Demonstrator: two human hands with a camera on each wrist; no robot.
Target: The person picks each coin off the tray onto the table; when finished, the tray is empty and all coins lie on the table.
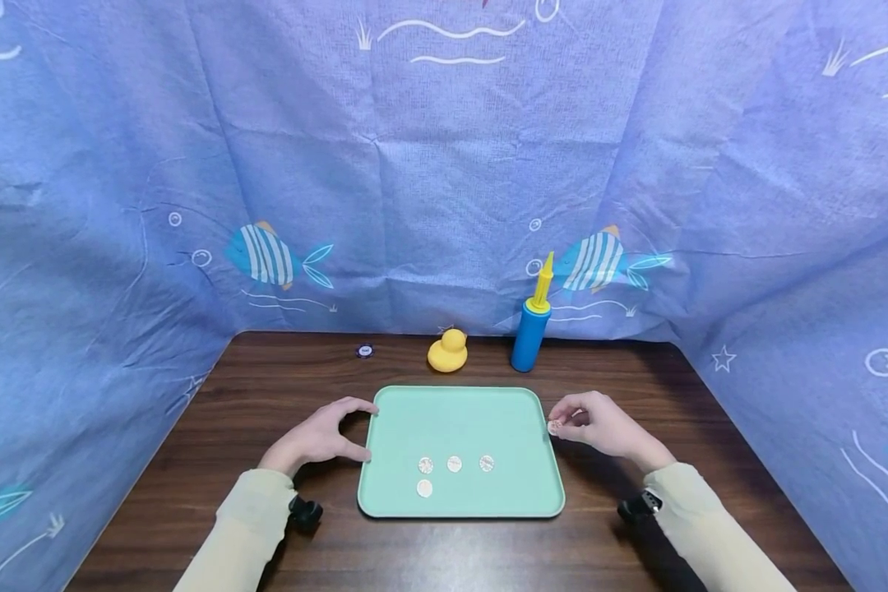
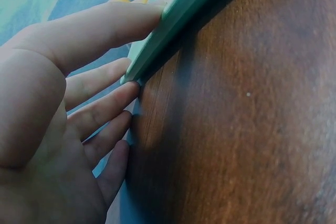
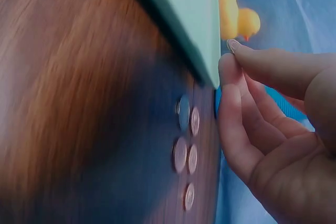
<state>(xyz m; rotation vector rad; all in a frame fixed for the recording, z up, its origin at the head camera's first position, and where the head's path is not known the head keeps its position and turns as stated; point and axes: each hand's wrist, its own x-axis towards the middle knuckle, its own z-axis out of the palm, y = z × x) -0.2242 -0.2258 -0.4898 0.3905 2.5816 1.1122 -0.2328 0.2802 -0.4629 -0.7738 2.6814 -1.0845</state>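
My right hand (image 1: 595,423) pinches a round coin (image 1: 554,427) between thumb and forefinger, beside the right rim of a mint-green tray (image 1: 459,419). In the right wrist view, the edge of that coin (image 3: 232,46) shows at the fingertips, above several coins (image 3: 180,155) on the table that the hand hides in the head view. Several pale coins (image 1: 455,464) lie flat on the tray's front part, most in a row. At the tray's left rim is my left hand (image 1: 321,434), thumb and fingers spread, fingertips right at the edge (image 2: 167,19).
Behind the tray, a yellow rubber duck (image 1: 447,352) and a blue hand pump (image 1: 530,333) with a yellow nozzle stand on the dark wooden table (image 1: 281,370). A dark poker chip (image 1: 365,351) lies at the back left. A blue fish-print cloth (image 1: 444,181) hangs around the table.
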